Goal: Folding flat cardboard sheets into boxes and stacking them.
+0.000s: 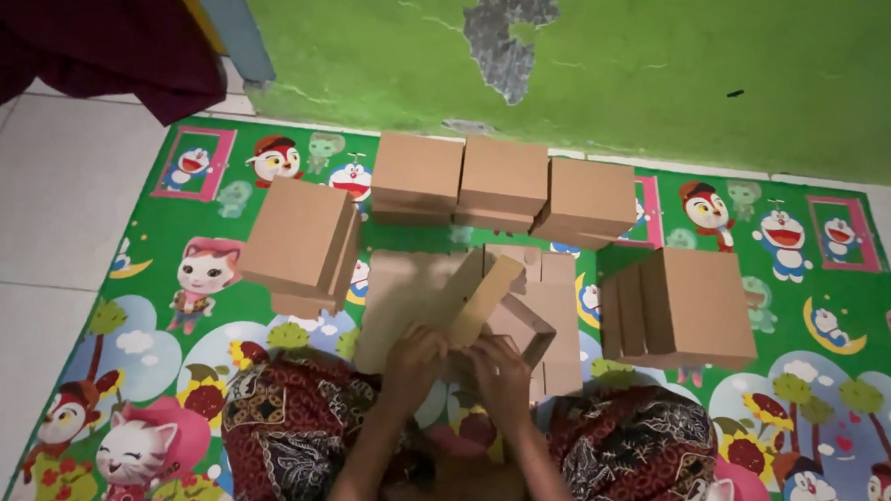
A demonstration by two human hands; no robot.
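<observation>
Box in hand: a half-folded brown cardboard box [498, 318], flaps raised, lies on the mat before the knees.
Left hand [412, 364]: grip pinched on the box's near edge.
Right hand [502, 378]: grip pinched on the same edge, just beside the left.
Beneath: flat brown cardboard blanks [398, 299].
Around: finished brown boxes [504, 183] stacked behind and at both sides.
Floor: a green cartoon-printed play mat [163, 288].

1. Half-folded cardboard box [498, 318]: plain brown, flaps open, one flap tilted up to the far right, held near the scene's centre
2. It sits over flat brown cardboard sheets [403, 299] on the mat
</observation>
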